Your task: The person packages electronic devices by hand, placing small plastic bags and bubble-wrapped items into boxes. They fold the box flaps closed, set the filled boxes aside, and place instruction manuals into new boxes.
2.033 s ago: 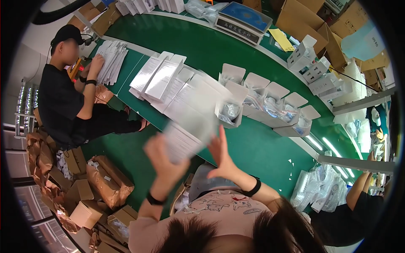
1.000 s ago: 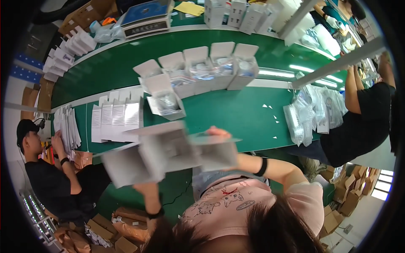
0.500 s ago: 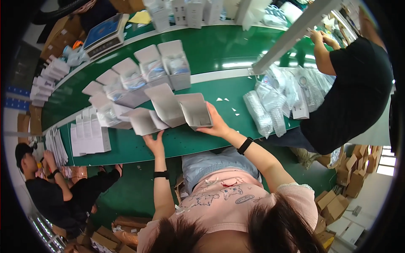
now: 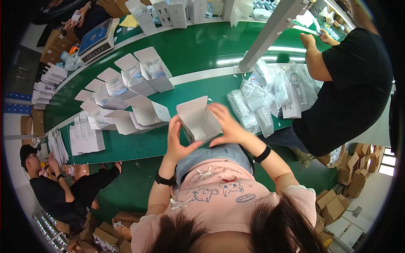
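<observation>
"What stood leftmost near the work?"

"A row of filled boxes [image 4: 122, 88] with their lids up, then a pair of open cartons [image 4: 145, 111], all on the green desk [image 4: 185, 90]. Right of those came the open white box [image 4: 202, 128], clasped between both hands by the desk's near edge, its mouth tipped upward. I couldn't tell whether its base touched anything."

"Did it look heavy?"

"Light, I'd have said: thin card, nothing showing inside. The folded corners probably gave it stiffness, but the broad walls would likely have bowed under a hard squeeze, and the smooth outside seemed a little slippery. I'd have gripped it low on the left and right walls, close to the corners, and spared the loose flap [image 4: 190, 110] at its upper left, which looked easy to crease."

"And the left hand [image 4: 178, 141]?"

"It was cupped round the left side, fingers pointing up along the wall, thumb stretched rightward under the near edge, forearm rising steeply from below."

"The right hand [image 4: 230, 128]?"

"Curved about the opposite side, a bit blurred, fingers up by the far corner and thumb low. That forearm slanted in from the lower right, short of the bubble-wrapped packs [image 4: 263, 103]."
</observation>
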The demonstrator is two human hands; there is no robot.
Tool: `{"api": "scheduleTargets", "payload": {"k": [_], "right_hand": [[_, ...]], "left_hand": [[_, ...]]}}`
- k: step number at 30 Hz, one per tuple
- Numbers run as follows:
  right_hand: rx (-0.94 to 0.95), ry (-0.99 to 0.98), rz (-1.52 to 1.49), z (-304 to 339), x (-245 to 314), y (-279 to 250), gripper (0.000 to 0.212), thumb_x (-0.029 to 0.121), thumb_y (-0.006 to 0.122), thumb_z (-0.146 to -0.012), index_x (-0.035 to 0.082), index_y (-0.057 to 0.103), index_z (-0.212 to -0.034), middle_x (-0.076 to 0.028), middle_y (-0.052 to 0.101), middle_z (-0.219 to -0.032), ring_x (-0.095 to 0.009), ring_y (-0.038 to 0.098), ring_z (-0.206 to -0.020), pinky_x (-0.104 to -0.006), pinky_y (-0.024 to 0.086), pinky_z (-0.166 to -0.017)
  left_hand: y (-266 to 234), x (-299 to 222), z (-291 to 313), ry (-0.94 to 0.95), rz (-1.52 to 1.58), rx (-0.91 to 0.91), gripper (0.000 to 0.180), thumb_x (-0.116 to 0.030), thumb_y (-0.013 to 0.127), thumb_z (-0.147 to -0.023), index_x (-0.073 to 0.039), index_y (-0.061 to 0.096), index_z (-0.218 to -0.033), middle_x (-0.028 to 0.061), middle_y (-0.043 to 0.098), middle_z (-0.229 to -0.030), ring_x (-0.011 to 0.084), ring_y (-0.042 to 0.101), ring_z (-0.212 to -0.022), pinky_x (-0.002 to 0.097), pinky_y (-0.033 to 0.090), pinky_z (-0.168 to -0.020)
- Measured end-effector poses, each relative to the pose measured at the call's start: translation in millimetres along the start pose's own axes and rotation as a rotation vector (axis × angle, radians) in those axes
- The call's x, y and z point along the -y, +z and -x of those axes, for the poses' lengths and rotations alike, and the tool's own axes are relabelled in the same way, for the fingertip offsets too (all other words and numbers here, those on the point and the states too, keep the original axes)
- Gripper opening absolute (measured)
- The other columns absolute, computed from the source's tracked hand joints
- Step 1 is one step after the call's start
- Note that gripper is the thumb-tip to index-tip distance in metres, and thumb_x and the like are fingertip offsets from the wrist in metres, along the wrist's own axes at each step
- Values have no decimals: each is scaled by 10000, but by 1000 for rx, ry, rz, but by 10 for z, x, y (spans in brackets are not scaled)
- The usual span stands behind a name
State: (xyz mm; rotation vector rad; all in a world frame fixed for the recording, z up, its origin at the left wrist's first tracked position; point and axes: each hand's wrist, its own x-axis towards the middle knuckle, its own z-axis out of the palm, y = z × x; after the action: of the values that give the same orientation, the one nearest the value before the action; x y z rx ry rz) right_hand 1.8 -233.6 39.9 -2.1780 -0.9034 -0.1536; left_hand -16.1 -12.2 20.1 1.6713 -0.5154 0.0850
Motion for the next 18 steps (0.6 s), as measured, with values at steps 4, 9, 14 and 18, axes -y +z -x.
{"api": "scheduleTargets", "payload": {"k": [4,9,14,18], "right_hand": [[159,736,555,360,-543,-76,739,321,698,-646,-2,378,-1229,-214,467,-1087,-378,467,-956,-418,421,-802],[203,842,758,307,-1116,419,667,240,704,-624,1,423,-1180,-196,501,-1008,-372,491,-899,-402,437,-750],[122,796,593,216,-1225,523,576,149,675,-617,53,438,-1132,-170,538,-914,-345,523,-829,-378,464,-681],[-390,829,-118,250,-1192,41,472,58,617,-632,65,444,-1071,-120,541,-878,-255,544,-824,-356,477,-660]], "left_hand": [[-5,39,-220,-10,-357,-18,880,-179,777,-564,-200,257,-1274,204,256,-1266,363,340,-1143,420,331,-923],[176,199,-395,36,-496,-59,834,-125,773,-539,-178,301,-1225,216,240,-1292,385,333,-1159,429,337,-924],[285,260,-467,95,-431,-37,743,-93,777,-530,-147,319,-1112,233,217,-1325,408,328,-1171,440,358,-915],[328,351,-563,94,-354,-95,710,-81,778,-537,-135,288,-1049,244,228,-1327,420,343,-1162,445,375,-900]]}}
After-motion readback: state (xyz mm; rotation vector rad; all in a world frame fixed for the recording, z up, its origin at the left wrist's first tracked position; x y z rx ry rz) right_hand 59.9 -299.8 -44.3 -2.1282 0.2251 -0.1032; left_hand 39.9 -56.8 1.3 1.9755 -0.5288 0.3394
